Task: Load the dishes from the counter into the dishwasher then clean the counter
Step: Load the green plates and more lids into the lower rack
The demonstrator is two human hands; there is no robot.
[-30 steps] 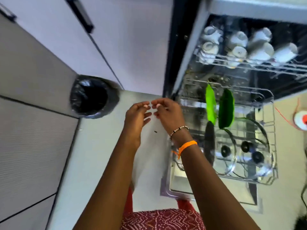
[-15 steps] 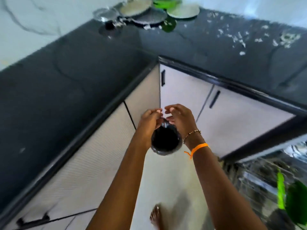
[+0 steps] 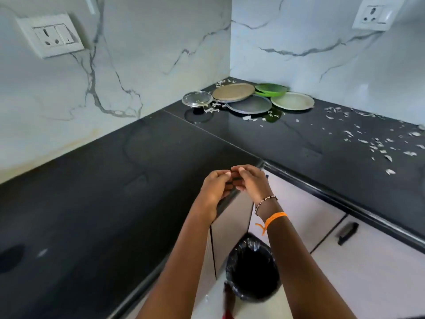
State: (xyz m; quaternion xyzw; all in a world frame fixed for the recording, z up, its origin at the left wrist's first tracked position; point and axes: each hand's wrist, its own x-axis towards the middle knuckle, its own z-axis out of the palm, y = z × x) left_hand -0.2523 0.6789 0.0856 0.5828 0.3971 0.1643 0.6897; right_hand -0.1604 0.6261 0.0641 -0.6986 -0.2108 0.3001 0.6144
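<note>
The black bench point(image 3: 96, 203) wraps an inside corner, and both hands hang in front of its near edge, above a bin lined with a black bag point(image 3: 251, 270) that stands on the floor below the fingers. The dishes still to be loaded lie straight ahead of the fingers and well beyond them, packed into the far corner where the two marbled walls meet.

That cluster runs as a row from left to right, its long line lying across the direction of reach. From largest down: a grey plate point(image 3: 249, 104) nearest the fingers, a tan plate point(image 3: 233, 92) overlapping it behind, a pale plate point(image 3: 292, 101) at the right end, a green plate point(image 3: 271, 89) tucked against the wall, and a small clear glass lid point(image 3: 197, 99) at the left end. White scraps point(image 3: 379, 143) are scattered on the bench ahead and to the right of the fingers.

The left hand point(image 3: 216, 187) and right hand point(image 3: 251, 183) meet at the fingertips, fingers curled inward, touching each other. I cannot tell whether anything small is pinched between them.

Neither hand is clearly nearer the stack; the right seems better placed for the pale plate, the left for the glass lid. Either way, a long forward reach over the bench looks necessary.
</note>
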